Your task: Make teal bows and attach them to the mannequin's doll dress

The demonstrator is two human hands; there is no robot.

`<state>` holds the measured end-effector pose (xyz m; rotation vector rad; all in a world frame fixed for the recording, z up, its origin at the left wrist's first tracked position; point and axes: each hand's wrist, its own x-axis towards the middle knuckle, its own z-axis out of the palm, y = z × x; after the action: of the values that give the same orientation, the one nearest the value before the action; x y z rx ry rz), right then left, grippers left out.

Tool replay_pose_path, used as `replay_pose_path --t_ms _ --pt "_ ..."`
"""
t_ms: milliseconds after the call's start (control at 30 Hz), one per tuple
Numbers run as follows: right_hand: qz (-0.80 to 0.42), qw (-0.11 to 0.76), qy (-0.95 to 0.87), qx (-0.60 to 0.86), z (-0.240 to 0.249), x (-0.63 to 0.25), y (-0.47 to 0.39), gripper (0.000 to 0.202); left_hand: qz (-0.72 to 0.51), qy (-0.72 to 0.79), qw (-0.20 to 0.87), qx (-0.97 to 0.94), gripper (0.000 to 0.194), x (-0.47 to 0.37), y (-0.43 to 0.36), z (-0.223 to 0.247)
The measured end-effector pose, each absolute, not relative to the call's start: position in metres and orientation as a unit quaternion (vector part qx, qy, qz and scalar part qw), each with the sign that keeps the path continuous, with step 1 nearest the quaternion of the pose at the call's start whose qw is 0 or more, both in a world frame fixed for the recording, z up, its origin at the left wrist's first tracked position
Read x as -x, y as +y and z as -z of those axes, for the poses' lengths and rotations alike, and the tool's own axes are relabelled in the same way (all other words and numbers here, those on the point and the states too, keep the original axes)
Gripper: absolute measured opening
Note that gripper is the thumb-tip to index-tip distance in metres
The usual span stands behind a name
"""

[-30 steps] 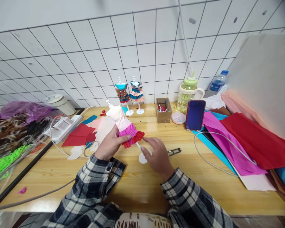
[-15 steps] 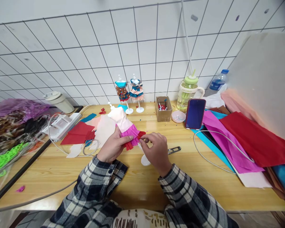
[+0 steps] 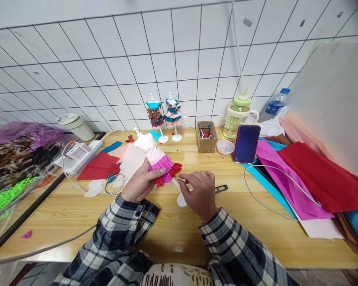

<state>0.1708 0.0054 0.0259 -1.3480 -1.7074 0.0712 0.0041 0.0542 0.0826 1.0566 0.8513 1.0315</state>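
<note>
The left hand (image 3: 141,182) grips a small white mannequin (image 3: 146,143) in a ruffled pink-and-red dress (image 3: 163,164); the right hand (image 3: 200,192), fingers (image 3: 189,177) slightly parted, hovers at its 4 o'clock.

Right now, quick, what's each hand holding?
Left hand: closed, holding the little dress form.
Right hand: curled near the red frill; can't tell if it's pinching anything.

The left hand (image 3: 141,180) hides part of the magenta skirt (image 3: 163,165), most of its fingers out of sight behind the dress form (image 3: 149,145). The right hand (image 3: 200,192) covers part of the white base (image 3: 181,201) and 1 end of the black tool (image 3: 222,188); any pinched thread is too small to tell. Contents of the pink dish (image 3: 226,151) are too tiny to name, and the picture's edges crop the green cord (image 3: 8,200) and red cloth (image 3: 319,174).
</note>
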Motion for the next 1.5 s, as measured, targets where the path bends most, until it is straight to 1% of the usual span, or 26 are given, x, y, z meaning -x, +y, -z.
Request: replay_pose_path --t_ms 100,167,267,400,533,600,700,767,900,1033,1100,1200,1333,1433,1500 --pt "-0.041 0.478 -0.701 0.527 -0.026 -0.173 0.003 0.013 -0.458 0.375 0.657 -0.467 0.054 -0.004 0.056 -0.083" --pt "-0.059 0.487 -0.691 0.531 -0.024 -0.176 0.005 0.014 -0.468 0.385 0.646 -0.464 0.048 -0.004 0.057 -0.082" --pt "-0.122 0.489 -0.668 0.548 -0.018 -0.184 0.012 0.017 -0.475 0.403 0.63 -0.464 0.04 -0.002 0.06 -0.081" --pt "-0.229 0.405 -0.744 0.479 -0.006 -0.189 0.02 0.028 -0.463 0.381 0.648 -0.471 0.04 0.001 0.061 -0.08" --pt "-0.256 0.318 -0.798 0.444 0.0 -0.184 0.021 0.023 -0.418 0.351 0.68 -0.489 0.04 0.001 0.06 -0.084" --pt "-0.278 0.3 -0.8 0.44 0.001 -0.183 0.021 0.025 -0.396 0.345 0.673 -0.52 0.047 0.002 0.06 -0.088" --pt "-0.329 0.345 -0.75 0.458 0.001 -0.186 0.027 0.025 -0.418 0.339 0.624 -0.566 0.067 0.007 0.063 -0.094" --pt "-0.364 0.392 -0.695 0.481 0.001 -0.19 0.035 0.024 -0.461 0.355 0.587 -0.563 0.071 0.011 0.064 -0.091" --pt "-0.394 0.459 -0.607 0.515 -0.005 -0.194 0.061 0.024 -0.524 0.452 0.52 -0.501 0.055 0.012 0.062 -0.063" --pt "-0.364 0.494 -0.585 0.531 -0.012 -0.187 0.077 0.022 -0.445 0.494 0.506 -0.55 0.044 0.006 0.058 -0.035" --pt "-0.353 0.506 -0.575 0.537 -0.014 -0.18 0.076 0.024 -0.446 0.499 0.482 -0.565 0.043 0.007 0.057 -0.036" --pt "-0.337 0.51 -0.572 0.547 -0.015 -0.173 0.067 0.026 -0.461 0.499 0.46 -0.572 0.039 0.01 0.057 -0.05" --pt "-0.313 0.496 -0.587 0.558 -0.013 -0.168 0.056 0.029 -0.454 0.49 0.449 -0.593 0.033 0.011 0.058 -0.066" --pt "-0.291 0.482 -0.606 0.562 -0.013 -0.166 0.049 0.029 -0.452 0.491 0.439 -0.601 0.03 0.006 0.057 -0.066" --pt "-0.258 0.467 -0.635 0.558 -0.013 -0.165 0.045 0.029 -0.444 0.485 0.45 -0.604 0.029 0.001 0.055 -0.064"
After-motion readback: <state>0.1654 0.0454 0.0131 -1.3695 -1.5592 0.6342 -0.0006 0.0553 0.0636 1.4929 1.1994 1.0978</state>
